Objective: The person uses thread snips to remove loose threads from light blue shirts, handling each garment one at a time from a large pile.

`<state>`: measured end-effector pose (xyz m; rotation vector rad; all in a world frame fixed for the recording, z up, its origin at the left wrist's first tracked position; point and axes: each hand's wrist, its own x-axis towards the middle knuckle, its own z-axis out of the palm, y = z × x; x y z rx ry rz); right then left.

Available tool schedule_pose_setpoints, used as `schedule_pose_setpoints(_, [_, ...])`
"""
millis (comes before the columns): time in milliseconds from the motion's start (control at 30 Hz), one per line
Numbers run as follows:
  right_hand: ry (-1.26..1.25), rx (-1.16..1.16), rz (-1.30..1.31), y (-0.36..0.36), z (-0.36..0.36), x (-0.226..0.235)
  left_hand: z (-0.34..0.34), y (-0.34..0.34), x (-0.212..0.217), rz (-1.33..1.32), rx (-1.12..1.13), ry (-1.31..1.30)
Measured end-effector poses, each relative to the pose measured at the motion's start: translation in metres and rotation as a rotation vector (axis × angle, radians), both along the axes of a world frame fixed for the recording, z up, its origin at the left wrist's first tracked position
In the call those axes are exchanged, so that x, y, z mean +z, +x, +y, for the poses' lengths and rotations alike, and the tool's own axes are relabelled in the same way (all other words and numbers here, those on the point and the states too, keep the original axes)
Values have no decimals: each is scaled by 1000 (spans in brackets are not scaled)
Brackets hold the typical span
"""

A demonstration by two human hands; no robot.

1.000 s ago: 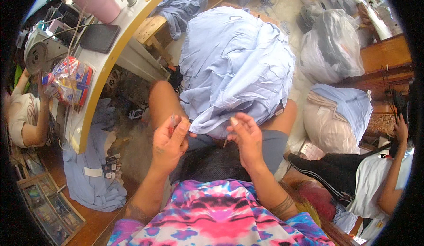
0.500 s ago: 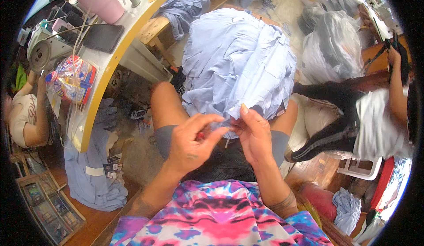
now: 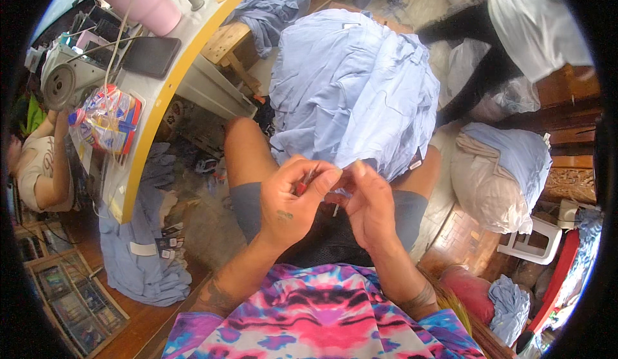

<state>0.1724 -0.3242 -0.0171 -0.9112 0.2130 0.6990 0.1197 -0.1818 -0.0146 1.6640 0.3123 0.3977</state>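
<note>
Pinching together at our lap, our left hand (image 3: 293, 201) is closing on a small red tool (image 3: 300, 188) while our right hand (image 3: 367, 207) is gripping the edge of the pale blue garment (image 3: 354, 95) heaped just beyond, work unfinished.

Single head-worn fisheye view, looking steeply down onto the wearer's lap.

The camera sits close above the left hand (image 3: 293, 198) and right hand (image 3: 367, 207), which meet at centre frame, forearms entering from the near edge. The pale blue garment pile (image 3: 354, 88) lies just beyond, the white table (image 3: 161, 95) at far left. Straight edges bow toward the dark circular rim. No second view is supplied.
</note>
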Motion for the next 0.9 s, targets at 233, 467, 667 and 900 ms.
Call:
schedule_pose_setpoints(233, [75, -71, 26, -8, -4, -4, -10, -6, 2, 323, -80, -1016])
schedule_pose_setpoints(467, [118, -58, -2, 6, -29, -7, -3, -5, 30, 344, -387, -918])
schedule_pose_setpoints(667, [-17, 57, -223, 20, -49, -7, -5, 1, 53, 482, -536, -669])
schedule_pose_setpoints(900, [-3, 125, -331, 29, -55, -6, 0, -2, 55, 537, -606, -887])
